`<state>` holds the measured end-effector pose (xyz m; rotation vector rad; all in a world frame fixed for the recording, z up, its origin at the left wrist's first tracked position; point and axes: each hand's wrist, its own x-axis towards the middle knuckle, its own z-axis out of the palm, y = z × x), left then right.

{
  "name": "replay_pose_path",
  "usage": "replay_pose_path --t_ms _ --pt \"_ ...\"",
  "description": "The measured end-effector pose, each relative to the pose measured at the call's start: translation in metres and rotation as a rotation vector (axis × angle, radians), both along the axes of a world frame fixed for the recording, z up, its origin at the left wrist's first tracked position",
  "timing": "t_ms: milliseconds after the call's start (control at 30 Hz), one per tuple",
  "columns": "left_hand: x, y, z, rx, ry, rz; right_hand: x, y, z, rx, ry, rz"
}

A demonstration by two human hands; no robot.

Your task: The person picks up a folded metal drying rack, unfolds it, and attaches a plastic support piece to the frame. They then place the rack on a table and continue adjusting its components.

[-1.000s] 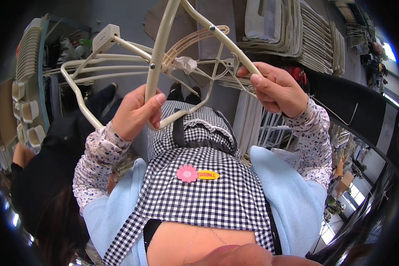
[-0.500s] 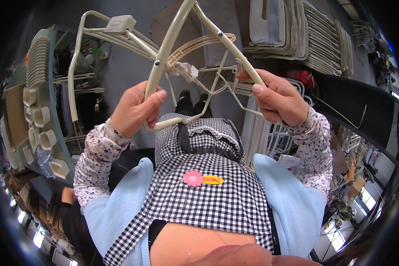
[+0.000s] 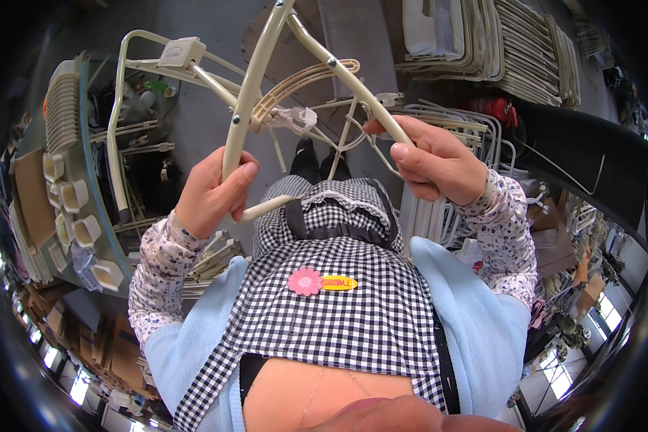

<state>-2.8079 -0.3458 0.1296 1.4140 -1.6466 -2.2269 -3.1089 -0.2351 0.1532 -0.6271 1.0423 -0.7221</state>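
Observation:
I hold a cream metal tube frame up in front of my body. My left hand grips its left leg near the lower bend. My right hand is closed around its right leg. A curved cream plastic piece spans the two legs, with a scrap of clear plastic wrap hanging from it. More cream rods with a small square block stick out to the left behind the frame.
A table edge on the left carries rows of cream plastic parts. Stacks of cream wire frames lie at the top right, more stand by my right side. A red object sits near them.
The frame has swung upward and to the left in my hands, and both hands sit slightly lower on its legs. My grip on both legs is kept.

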Motion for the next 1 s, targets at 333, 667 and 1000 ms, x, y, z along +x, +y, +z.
replay_pose_path --t_ms 333,667,1000 --pt "0.023 0.026 0.0 -0.055 -0.078 0.124 0.036 0.042 -0.016 -0.112 -0.253 -0.01" --pt "0.041 0.022 -0.001 -0.085 -0.109 0.242 0.038 0.076 -0.051 -0.689 0.215 0.057" --pt "0.038 0.039 0.007 -0.126 -0.1 0.239 0.024 0.078 -0.047 -0.722 0.148 0.212"
